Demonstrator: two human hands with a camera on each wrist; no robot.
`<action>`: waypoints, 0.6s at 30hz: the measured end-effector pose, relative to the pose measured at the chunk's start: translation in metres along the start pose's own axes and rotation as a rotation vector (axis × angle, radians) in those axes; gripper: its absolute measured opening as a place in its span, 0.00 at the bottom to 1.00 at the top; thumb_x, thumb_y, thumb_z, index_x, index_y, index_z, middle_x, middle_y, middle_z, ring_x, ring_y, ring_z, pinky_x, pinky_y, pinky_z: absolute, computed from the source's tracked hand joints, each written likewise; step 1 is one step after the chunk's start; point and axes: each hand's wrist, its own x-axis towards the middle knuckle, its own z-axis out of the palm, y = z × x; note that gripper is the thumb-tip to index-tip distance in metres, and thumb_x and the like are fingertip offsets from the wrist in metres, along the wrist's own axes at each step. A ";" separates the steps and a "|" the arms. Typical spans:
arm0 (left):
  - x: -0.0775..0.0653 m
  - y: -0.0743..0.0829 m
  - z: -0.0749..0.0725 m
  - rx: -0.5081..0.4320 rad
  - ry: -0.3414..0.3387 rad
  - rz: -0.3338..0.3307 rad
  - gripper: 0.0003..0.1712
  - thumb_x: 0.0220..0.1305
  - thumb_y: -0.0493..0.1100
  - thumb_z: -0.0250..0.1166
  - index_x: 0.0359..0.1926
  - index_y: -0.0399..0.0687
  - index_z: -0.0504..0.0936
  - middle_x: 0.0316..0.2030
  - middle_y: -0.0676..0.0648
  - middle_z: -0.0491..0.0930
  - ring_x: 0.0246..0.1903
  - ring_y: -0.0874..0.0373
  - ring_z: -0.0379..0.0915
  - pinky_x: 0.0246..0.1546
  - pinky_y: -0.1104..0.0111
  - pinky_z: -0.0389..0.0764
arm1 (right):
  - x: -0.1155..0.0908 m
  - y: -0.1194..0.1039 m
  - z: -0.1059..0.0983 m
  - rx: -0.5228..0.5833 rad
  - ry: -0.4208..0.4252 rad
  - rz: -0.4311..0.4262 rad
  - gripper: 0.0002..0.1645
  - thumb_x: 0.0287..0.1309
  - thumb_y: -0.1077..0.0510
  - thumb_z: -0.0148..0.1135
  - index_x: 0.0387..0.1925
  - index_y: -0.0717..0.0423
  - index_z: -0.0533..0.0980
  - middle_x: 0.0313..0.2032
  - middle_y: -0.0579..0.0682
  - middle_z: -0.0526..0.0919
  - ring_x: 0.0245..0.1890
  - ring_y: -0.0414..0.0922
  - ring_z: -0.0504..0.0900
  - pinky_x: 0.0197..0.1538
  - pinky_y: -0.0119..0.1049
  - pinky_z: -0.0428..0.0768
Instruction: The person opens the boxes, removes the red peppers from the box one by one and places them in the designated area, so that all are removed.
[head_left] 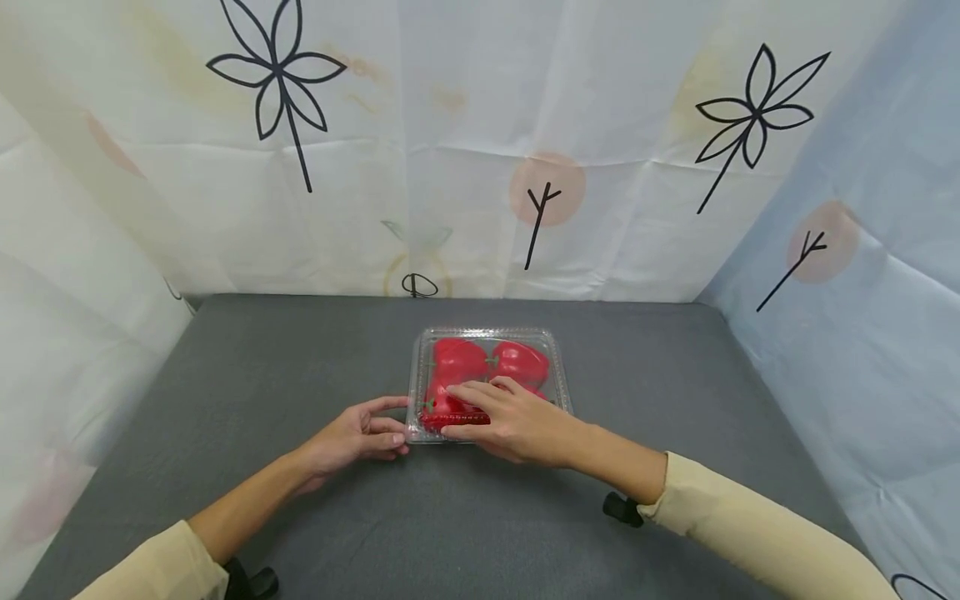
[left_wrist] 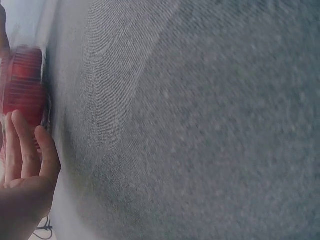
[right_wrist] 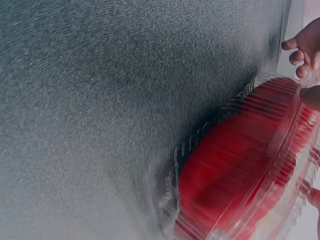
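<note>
A clear plastic clamshell box (head_left: 562,392) lies on the grey table, holding several glossy red peppers (head_left: 459,360) with thin green stems. Its lid appears closed over them. My right hand (head_left: 525,423) lies across the near right part of the box, fingers stretched leftward over the lid and thumb at the front rim. Beside the front left corner, my left hand (head_left: 367,432) has its fingertips right at the box's edge, fingers relaxed. The right wrist view shows the ribbed box side close up, the peppers (right_wrist: 230,160) behind it. The right palm hides part of the near peppers.
The grey cloth-covered table (head_left: 315,350) spreads around the box. A pale curtain (head_left: 465,100) printed with flowers and trees hangs behind it, and a bluish one (head_left: 862,167) stands on the right. Dark straps (head_left: 624,508) sit at both wrists.
</note>
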 end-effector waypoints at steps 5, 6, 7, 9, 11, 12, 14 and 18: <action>0.001 -0.001 0.002 -0.010 0.010 -0.007 0.40 0.68 0.43 0.66 0.72 0.35 0.55 0.50 0.42 0.84 0.45 0.51 0.82 0.52 0.61 0.81 | 0.008 -0.002 0.003 -0.026 -0.047 -0.002 0.33 0.52 0.48 0.75 0.62 0.38 0.77 0.66 0.56 0.70 0.66 0.51 0.68 0.61 0.49 0.74; 0.001 -0.002 0.002 -0.011 0.009 -0.007 0.40 0.68 0.43 0.66 0.72 0.35 0.55 0.50 0.43 0.84 0.45 0.51 0.82 0.52 0.61 0.81 | 0.009 -0.002 0.004 -0.030 -0.055 -0.002 0.33 0.53 0.48 0.75 0.62 0.38 0.77 0.66 0.55 0.70 0.66 0.51 0.68 0.61 0.49 0.74; 0.002 -0.002 0.002 -0.013 0.008 -0.006 0.39 0.69 0.43 0.65 0.72 0.35 0.56 0.49 0.43 0.84 0.45 0.51 0.82 0.52 0.61 0.81 | 0.010 -0.002 0.004 -0.038 -0.060 -0.004 0.32 0.53 0.47 0.75 0.62 0.38 0.77 0.66 0.55 0.70 0.66 0.51 0.68 0.61 0.49 0.74; 0.002 -0.002 0.003 -0.015 0.006 -0.003 0.38 0.69 0.43 0.65 0.71 0.35 0.56 0.49 0.43 0.84 0.45 0.51 0.82 0.52 0.61 0.81 | 0.013 -0.003 0.005 -0.057 -0.067 -0.007 0.31 0.54 0.46 0.74 0.61 0.37 0.77 0.66 0.55 0.71 0.66 0.51 0.68 0.61 0.48 0.74; 0.003 -0.002 0.004 -0.017 0.005 0.003 0.37 0.69 0.42 0.65 0.70 0.35 0.57 0.48 0.43 0.84 0.45 0.52 0.83 0.52 0.60 0.81 | 0.016 -0.004 0.006 -0.067 -0.069 -0.005 0.30 0.55 0.46 0.73 0.61 0.36 0.78 0.66 0.54 0.71 0.66 0.50 0.68 0.60 0.48 0.74; 0.003 -0.002 0.004 -0.016 0.004 0.007 0.37 0.69 0.42 0.65 0.70 0.35 0.57 0.48 0.43 0.85 0.44 0.52 0.83 0.52 0.61 0.81 | 0.017 -0.004 0.006 -0.068 -0.070 -0.001 0.29 0.56 0.46 0.73 0.60 0.36 0.78 0.65 0.54 0.72 0.65 0.50 0.69 0.60 0.47 0.74; 0.003 -0.003 0.005 -0.017 0.003 0.012 0.37 0.69 0.42 0.65 0.69 0.35 0.57 0.47 0.43 0.85 0.44 0.52 0.83 0.51 0.61 0.81 | 0.019 -0.005 0.007 -0.066 -0.071 0.006 0.29 0.56 0.46 0.73 0.60 0.35 0.78 0.65 0.53 0.73 0.64 0.50 0.69 0.59 0.46 0.75; 0.004 -0.003 0.005 -0.024 0.005 0.016 0.37 0.68 0.42 0.66 0.69 0.35 0.58 0.47 0.43 0.85 0.44 0.53 0.83 0.51 0.61 0.81 | 0.024 -0.006 0.007 -0.059 -0.073 0.013 0.28 0.55 0.45 0.73 0.59 0.36 0.79 0.63 0.52 0.74 0.62 0.50 0.70 0.57 0.43 0.76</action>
